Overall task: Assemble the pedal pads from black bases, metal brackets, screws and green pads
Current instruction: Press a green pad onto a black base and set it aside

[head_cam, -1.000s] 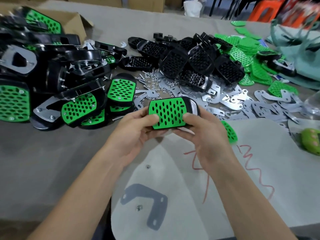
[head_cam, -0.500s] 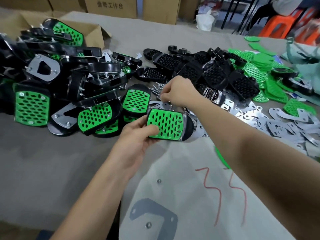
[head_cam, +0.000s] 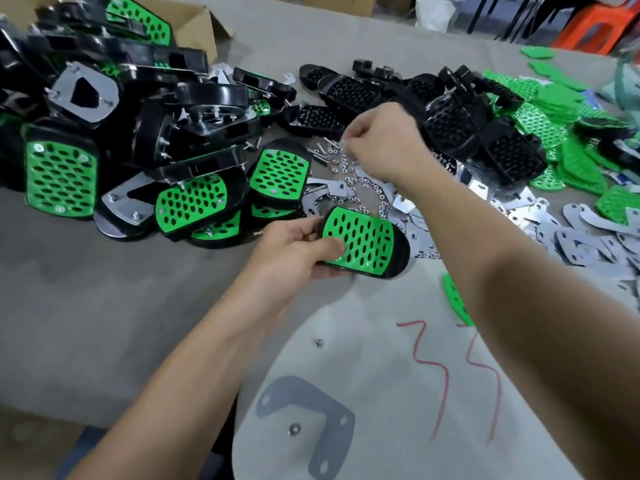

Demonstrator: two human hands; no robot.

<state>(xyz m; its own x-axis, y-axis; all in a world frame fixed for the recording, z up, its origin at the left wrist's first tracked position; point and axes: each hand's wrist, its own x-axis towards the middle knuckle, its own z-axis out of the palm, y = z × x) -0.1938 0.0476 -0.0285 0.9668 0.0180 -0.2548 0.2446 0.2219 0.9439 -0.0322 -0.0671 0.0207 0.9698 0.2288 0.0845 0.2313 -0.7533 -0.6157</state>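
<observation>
A person's two bare forearms reach in from the bottom of the frame over a grey table (head_cam: 104, 306). At centre, the left hand (head_cam: 294, 247) grips a pedal pad (head_cam: 363, 242), a green perforated pad seated on a black base. The thumb lies on its green face and the fingers curl round its left end.

Just above, the right hand (head_cam: 384, 143) hovers over scattered screws and nuts (head_cam: 341, 164) with its fingertips bunched in a narrow pinch. Whether they hold a screw cannot be told.

A heap of finished pedal pads (head_cam: 59, 174) fills the upper left, in front of a cardboard box (head_cam: 194, 15). Bare black bases (head_cam: 450, 126) are piled at upper centre, loose green pads (head_cam: 554, 98) at upper right and flat metal brackets (head_cam: 588, 237) at right. A pale sheet with red scribbles (head_cam: 381, 375) lies at lower centre.
</observation>
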